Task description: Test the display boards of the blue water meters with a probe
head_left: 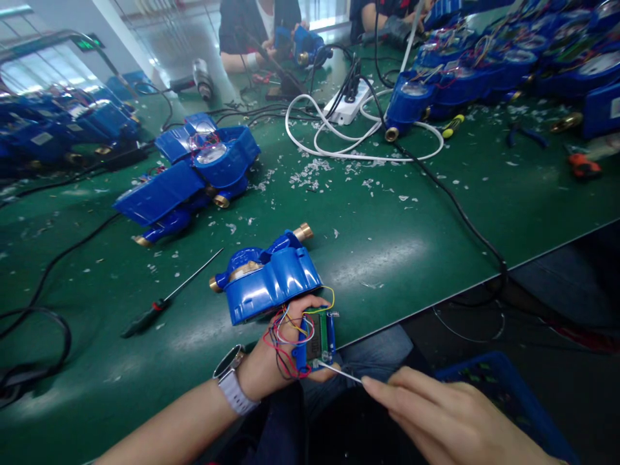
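My left hand [285,332], wearing a watch, is closed around a small blue circuit board module [317,339] at the table's front edge. Red, black, white and yellow wires run from the module toward a blue water meter [274,278] with brass ends, lying just beyond my hand. Between the fingers of my right hand [436,413] is a thin pale rod [341,372]. Its tip meets the lower end of the module; the rest is hidden in my grip. A screwdriver [152,313] with a dark handle lies left of the meter.
More blue meters [188,174] stand behind on the green table [387,258], others at both sides. A white power strip [346,103], looped cables and white scraps lie farther back. Two people work across the table. A blue crate [508,394] is below at right.
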Demonstrator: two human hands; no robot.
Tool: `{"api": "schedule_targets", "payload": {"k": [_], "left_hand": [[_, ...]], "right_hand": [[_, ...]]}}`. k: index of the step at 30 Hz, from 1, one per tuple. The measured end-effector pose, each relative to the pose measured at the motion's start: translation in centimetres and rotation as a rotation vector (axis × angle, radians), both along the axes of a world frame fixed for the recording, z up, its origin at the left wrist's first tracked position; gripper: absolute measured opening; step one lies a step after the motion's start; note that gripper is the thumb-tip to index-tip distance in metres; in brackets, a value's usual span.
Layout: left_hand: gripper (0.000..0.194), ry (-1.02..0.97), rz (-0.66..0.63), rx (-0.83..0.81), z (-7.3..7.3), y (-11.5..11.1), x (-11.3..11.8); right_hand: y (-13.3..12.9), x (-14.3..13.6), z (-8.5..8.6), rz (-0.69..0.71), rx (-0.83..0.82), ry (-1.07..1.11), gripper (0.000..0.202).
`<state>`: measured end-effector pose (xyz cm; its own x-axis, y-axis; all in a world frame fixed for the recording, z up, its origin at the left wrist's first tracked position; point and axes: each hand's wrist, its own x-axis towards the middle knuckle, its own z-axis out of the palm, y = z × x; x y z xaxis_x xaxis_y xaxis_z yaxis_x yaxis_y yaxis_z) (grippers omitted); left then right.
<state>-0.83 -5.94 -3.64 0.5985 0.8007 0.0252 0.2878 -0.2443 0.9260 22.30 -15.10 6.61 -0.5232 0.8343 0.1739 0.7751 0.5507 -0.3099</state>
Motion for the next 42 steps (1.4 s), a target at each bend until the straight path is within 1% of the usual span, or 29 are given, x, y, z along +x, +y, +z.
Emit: {"api": "schedule_targets", "payload": {"k": [2, 4, 6, 7, 10, 11, 12, 16, 17, 18, 20, 21, 23, 25, 27, 29, 31, 33, 35, 39, 42], "left_hand": [[0.087, -0.010, -0.006, -0.015, 0.1, 0.0, 0.1], [0.086, -0.004, -0.015, -0.031, 0.3, 0.1, 0.0], [0.086, 0.017, -0.009, -0.024, 0.5, 0.2, -0.1], [0.085, 0.026, -0.004, -0.009, 0.5, 0.3, -0.1], [0.084, 0.014, -0.002, 0.057, 0.5, 0.5, -0.1], [0.083, 0.000, -0.001, 0.075, 0.5, 0.5, -0.1], [0.082, -0.013, -0.001, 0.086, 0.6, 0.5, -0.1], [0.078, -0.030, 0.001, 0.099, 0.9, 0.7, 0.1], [0.077, -0.026, -0.010, 0.101, 1.1, 0.7, 0.1], [0.077, -0.023, -0.021, 0.106, 1.2, 0.8, 0.1], [0.078, -0.015, -0.048, 0.114, 1.4, 0.8, 0.1], [0.078, -0.014, -0.055, 0.122, 1.5, 0.9, 0.2], [0.078, -0.009, -0.051, 0.149, 1.7, 0.9, 0.1], [0.079, 0.008, -0.058, 0.153, 1.7, 0.9, 0.0], [0.075, 0.018, -0.070, 0.134, 1.7, 0.9, -0.1], [0.074, 0.013, -0.073, 0.112, 1.4, 0.9, -0.3], [0.078, -0.002, -0.062, 0.102, 1.2, 0.8, -0.5], [0.086, -0.013, -0.070, 0.081, 1.1, 0.8, -0.5], [0.086, -0.015, -0.085, 0.054, 1.1, 0.9, -0.5], [0.086, -0.030, -0.110, 0.019, 1.1, 1.0, -0.6], [0.086, -0.063, -0.120, 0.005, 0.9, 1.1, -0.6]], "right_hand": [[-0.2, 0.1, -0.6, 0.001, 0.036, 0.007, 0.048], [-0.5, 0.0, -1.2, 0.026, 0.094, -0.038, 0.050], [-0.8, -0.1, -1.5, 0.037, 0.103, -0.018, 0.050], [-0.9, -0.2, -1.7, 0.021, 0.063, 0.034, 0.049], [-1.1, -0.5, -2.5, -0.066, -0.126, 0.266, 0.041], [-1.2, -0.5, -2.8, -0.081, -0.170, 0.309, 0.039], [-1.2, -0.5, -3.2, -0.084, -0.169, 0.325, 0.039], [-1.0, -0.2, -4.6, -0.029, 0.034, 0.254, 0.044], [-0.9, -0.2, -4.7, -0.017, 0.038, 0.245, 0.043], [-0.8, -0.2, -4.7, -0.018, 0.006, 0.240, 0.041], [-0.6, -0.3, -4.3, -0.040, -0.096, 0.240, 0.038], [-0.5, -0.5, -4.0, -0.051, -0.150, 0.241, 0.039], [0.0, -0.9, -3.3, -0.046, -0.229, 0.231, 0.049], [0.8, -1.4, -2.8, 0.029, -0.259, 0.155, 0.067], [1.8, -1.8, -2.6, 0.138, -0.221, 0.005, 0.083], [2.6, -2.3, -2.7, 0.223, -0.156, -0.127, 0.089], [3.0, -2.5, -2.9, 0.250, -0.110, -0.161, 0.085], [3.1, -2.7, -3.2, 0.232, -0.103, -0.129, 0.078], [2.9, -2.7, -3.7, 0.211, -0.114, -0.082, 0.075], [2.5, -2.7, -4.4, 0.195, -0.188, 0.021, 0.071], [2.4, -2.5, -4.8, 0.199, -0.288, 0.129, 0.069]]}}
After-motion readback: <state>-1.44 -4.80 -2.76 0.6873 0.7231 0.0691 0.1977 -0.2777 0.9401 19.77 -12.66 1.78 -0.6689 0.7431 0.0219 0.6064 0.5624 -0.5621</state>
